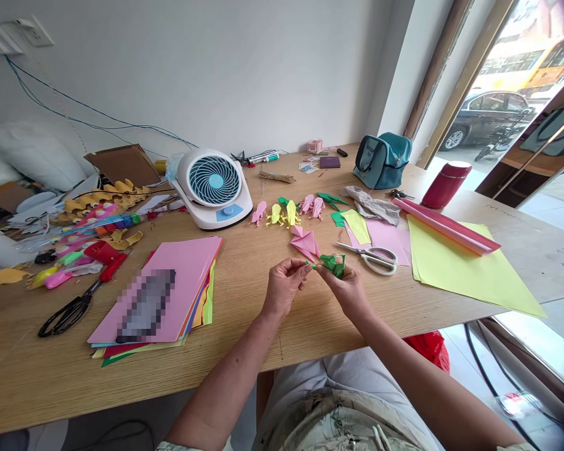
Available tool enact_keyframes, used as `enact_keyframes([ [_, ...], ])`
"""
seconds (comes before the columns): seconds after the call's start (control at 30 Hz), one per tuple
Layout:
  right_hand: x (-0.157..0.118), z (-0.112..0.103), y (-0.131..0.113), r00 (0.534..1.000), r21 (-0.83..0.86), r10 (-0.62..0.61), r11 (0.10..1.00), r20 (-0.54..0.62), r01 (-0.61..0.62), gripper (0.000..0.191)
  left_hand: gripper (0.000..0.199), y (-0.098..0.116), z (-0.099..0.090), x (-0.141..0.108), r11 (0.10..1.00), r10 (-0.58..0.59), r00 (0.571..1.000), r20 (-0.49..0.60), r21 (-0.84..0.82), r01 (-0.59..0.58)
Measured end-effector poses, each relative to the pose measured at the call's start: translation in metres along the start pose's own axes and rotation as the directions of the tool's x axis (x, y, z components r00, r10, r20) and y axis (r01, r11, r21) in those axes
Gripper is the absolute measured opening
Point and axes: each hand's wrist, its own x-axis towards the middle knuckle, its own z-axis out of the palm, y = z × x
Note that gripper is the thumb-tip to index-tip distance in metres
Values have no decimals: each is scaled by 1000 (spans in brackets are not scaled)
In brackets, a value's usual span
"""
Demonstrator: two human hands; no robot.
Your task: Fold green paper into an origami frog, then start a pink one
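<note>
Between my two hands, above the table's front part, is a folded green paper figure (333, 265). The fingers of my left hand (284, 283) pinch a thin green tip on its left side. My right hand (350, 289) grips the body of the figure, and its fingers partly cover the paper. Just beyond my hands lies a pink folded paper piece (304, 242). Farther back stand several finished-looking paper frogs, among them a yellow frog (292, 214) and a pink frog (259, 213). White-handled scissors (378, 259) lie open to the right of my right hand.
A stack of coloured paper (188, 269) with a blurred object on it lies left, near black-handled scissors (68, 316). A fan (214, 188) stands behind. Yellow sheets (470, 275), a red thermos (446, 185) and a teal bag (383, 161) are on the right.
</note>
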Motion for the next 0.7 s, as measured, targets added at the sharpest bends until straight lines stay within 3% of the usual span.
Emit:
enact_keyframes([
  [0.2,0,8,0,997,97,77,992,-15,-75,31,42,-4,1,-1,999,37,999,-30,1,-37],
  [0.4,-1,18,-5,990,162,139,978,-27,-133,37,37,-9,-3,-1,988,146,989,-28,49,-144],
  [0.57,-2,23,-7,978,193,207,960,-11,-201,41,31,-1,-9,-2,876,367,929,50,319,-363],
  [0.7,-1,23,-5,967,225,256,941,17,-253,39,25,6,-8,-4,819,453,889,65,365,-444],
])
